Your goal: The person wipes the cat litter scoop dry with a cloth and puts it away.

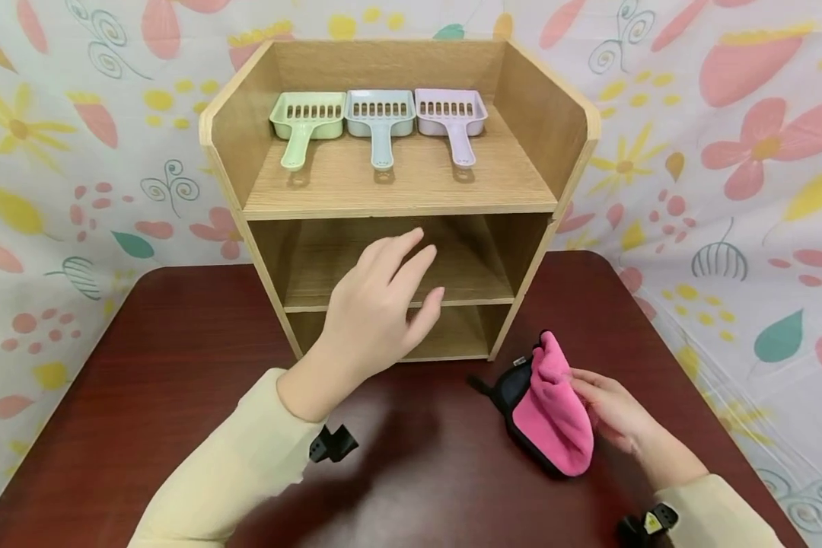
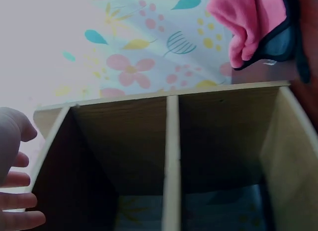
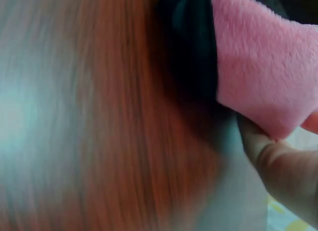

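My right hand (image 1: 613, 411) grips the side of a pink fleece piece with black trim (image 1: 555, 411), a dark panel and a dark strap, over the right of the table. In the right wrist view, the thumb (image 3: 283, 166) lies against its plush pink surface (image 3: 268, 67). My left hand (image 1: 377, 304) is raised in front of the wooden shelf unit (image 1: 397, 209), its fingers loosely spread and holding nothing. In the left wrist view, the left fingers (image 2: 20, 198) show at the left edge, beside the shelf unit's boards (image 2: 171, 156).
On the top shelf sit a green litter scoop (image 1: 300, 144), a blue one (image 1: 381, 141) and a purple one (image 1: 460, 141), side by side with handles forward. The unit stands on a dark red table (image 1: 199, 365). A patterned curtain (image 1: 781, 251) hangs behind and at both sides.
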{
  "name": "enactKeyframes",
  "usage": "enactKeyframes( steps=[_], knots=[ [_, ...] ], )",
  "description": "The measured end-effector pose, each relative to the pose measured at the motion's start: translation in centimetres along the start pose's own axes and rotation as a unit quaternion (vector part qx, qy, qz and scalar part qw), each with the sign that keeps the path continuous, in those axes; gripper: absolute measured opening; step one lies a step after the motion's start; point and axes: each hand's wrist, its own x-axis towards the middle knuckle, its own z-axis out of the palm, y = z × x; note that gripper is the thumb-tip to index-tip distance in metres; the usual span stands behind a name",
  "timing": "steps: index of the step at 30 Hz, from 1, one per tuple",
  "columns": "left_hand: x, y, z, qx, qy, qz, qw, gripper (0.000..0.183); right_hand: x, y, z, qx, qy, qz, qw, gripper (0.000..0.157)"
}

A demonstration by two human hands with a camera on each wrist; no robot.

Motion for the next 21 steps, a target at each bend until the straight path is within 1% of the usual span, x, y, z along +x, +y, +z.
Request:
enactKeyframes(
  steps=[2,4,5,7,9,10,12,15,16,17,19,21],
  knots=[
    [-0.9,-0.2,0.0,-0.007,-0.009,-0.010,0.9999,0.034,-0.1,-0.4,-0.2,-0.069,0.030,-0.010,0.997,0.038],
    [-1.8,-0.3,0.0,-0.013,-0.017,-0.021,0.9996,0.034,-0.5,-1.0,-0.2,-0.126,0.046,-0.016,0.991,0.055],
    [-2.2,-0.4,0.1,-0.015,-0.020,-0.026,0.9993,0.034,-0.8,-1.4,-0.2,-0.150,0.049,-0.017,0.987,0.061],
    [-3.0,-0.6,0.2,-0.021,-0.028,-0.037,0.9987,0.034,-1.4,-2.1,-0.1,-0.197,0.053,-0.031,0.979,0.065],
    [-3.8,-0.7,0.3,-0.025,-0.036,-0.048,0.9979,0.034,-2.1,-2.7,-0.1,-0.240,0.060,-0.041,0.968,0.063],
    [-4.1,-0.8,0.3,-0.026,-0.041,-0.053,0.9974,0.034,-2.4,-3.0,-0.1,-0.271,0.067,-0.050,0.959,0.060],
    [-4.7,-0.9,0.4,-0.025,-0.050,-0.062,0.9965,0.033,-2.8,-3.3,-0.1,-0.337,0.087,-0.063,0.935,0.058],
    [-5.5,-1.0,0.5,-0.020,-0.062,-0.074,0.9951,0.033,-3.0,-3.4,-0.3,-0.441,0.116,-0.080,0.886,0.057],
    [-5.7,-1.1,0.5,-0.019,-0.070,-0.078,0.9943,0.033,-2.9,-3.3,-0.4,-0.470,0.127,-0.079,0.870,0.054],
    [-6.0,-1.1,0.5,-0.019,-0.077,-0.081,0.9936,0.034,-2.9,-3.2,-0.7,-0.491,0.138,-0.077,0.857,0.050],
    [-6.5,-1.2,0.4,-0.018,-0.096,-0.088,0.9913,0.034,-2.8,-2.9,-1.4,-0.526,0.157,-0.069,0.833,0.040],
    [-7.0,-1.4,0.3,-0.016,-0.122,-0.097,0.9876,0.035,-2.7,-2.6,-2.1,-0.542,0.158,-0.053,0.823,0.033]
  ],
)
